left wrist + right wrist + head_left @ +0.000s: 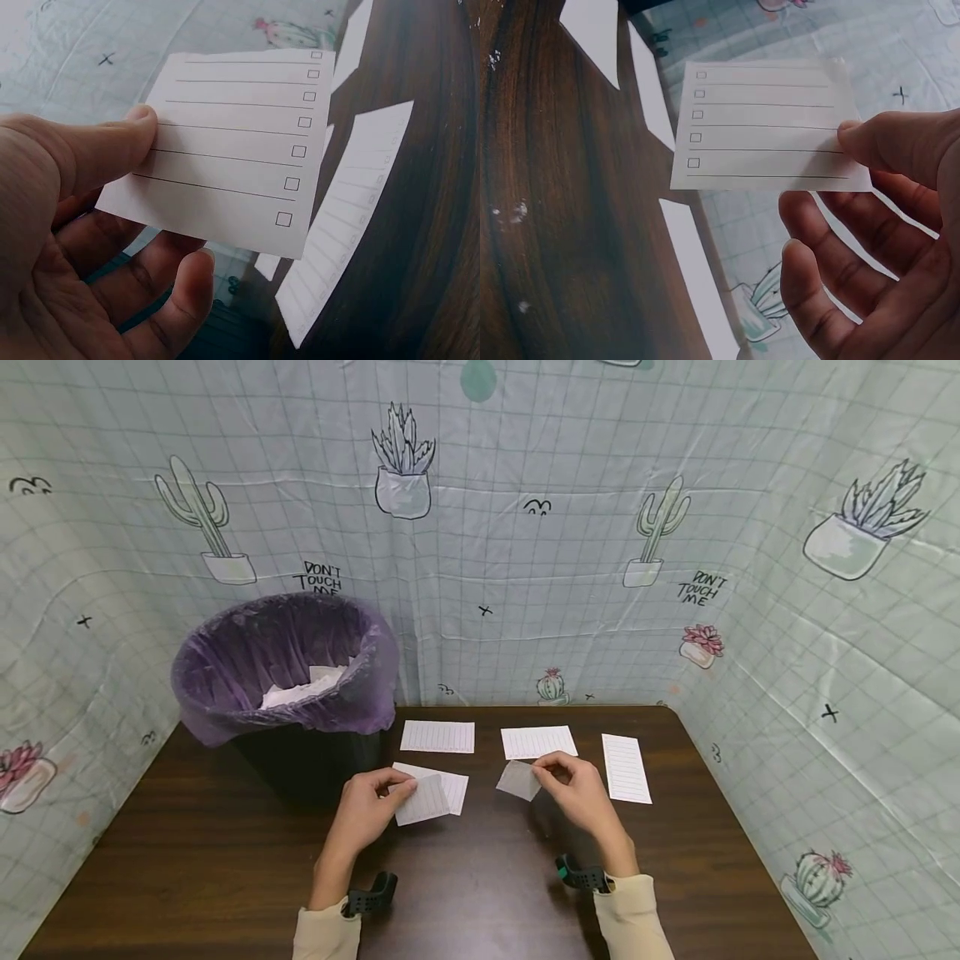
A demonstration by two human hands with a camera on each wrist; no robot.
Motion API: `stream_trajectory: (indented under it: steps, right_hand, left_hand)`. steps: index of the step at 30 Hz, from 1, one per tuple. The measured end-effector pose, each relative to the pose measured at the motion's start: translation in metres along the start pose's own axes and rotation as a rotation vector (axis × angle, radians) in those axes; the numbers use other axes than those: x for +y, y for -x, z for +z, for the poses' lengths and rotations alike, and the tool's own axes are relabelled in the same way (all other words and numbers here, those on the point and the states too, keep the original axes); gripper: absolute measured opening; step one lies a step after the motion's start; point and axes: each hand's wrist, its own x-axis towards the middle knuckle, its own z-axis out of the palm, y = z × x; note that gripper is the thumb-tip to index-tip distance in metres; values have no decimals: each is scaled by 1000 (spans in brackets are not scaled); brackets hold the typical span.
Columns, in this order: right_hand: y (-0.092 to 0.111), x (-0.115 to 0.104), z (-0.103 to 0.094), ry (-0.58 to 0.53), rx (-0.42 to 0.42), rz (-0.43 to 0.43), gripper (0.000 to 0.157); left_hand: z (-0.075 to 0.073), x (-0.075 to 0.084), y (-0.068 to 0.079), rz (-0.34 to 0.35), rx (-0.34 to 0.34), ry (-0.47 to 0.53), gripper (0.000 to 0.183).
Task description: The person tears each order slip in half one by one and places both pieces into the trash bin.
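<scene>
Between thumb and fingers, my left hand (371, 806) pinches a lined paper piece with checkboxes (232, 142); its upper edge looks uneven in the left wrist view. My right hand (576, 792) pinches a smaller lined piece with checkboxes (765, 127) by one side. In the head view a gap of bare table separates the two pieces. A white lined sheet (459, 789) lies on the table, partly hidden behind the left piece. Just beyond the right hand lies another lined sheet (534, 742).
A black bin (315, 764) with a purple liner (360, 693) stands at the left, white paper (303, 689) inside. More lined sheets lie at the back (438, 737) and right (627, 768) of the dark wooden table (480, 893). A patterned curtain (495, 568) surrounds it.
</scene>
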Motion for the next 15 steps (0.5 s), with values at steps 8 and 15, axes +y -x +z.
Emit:
stream_trajectory:
  steps: [8,15]
  right_hand:
    - [-4,-6,-6,20,0,-14,4]
    - [-14,-13,-11,79,-24,-29,3]
  left_hand:
    - [-13,7,-2,19,-40,-65,6]
    - [-32,17,-3,33,-30,-129,5]
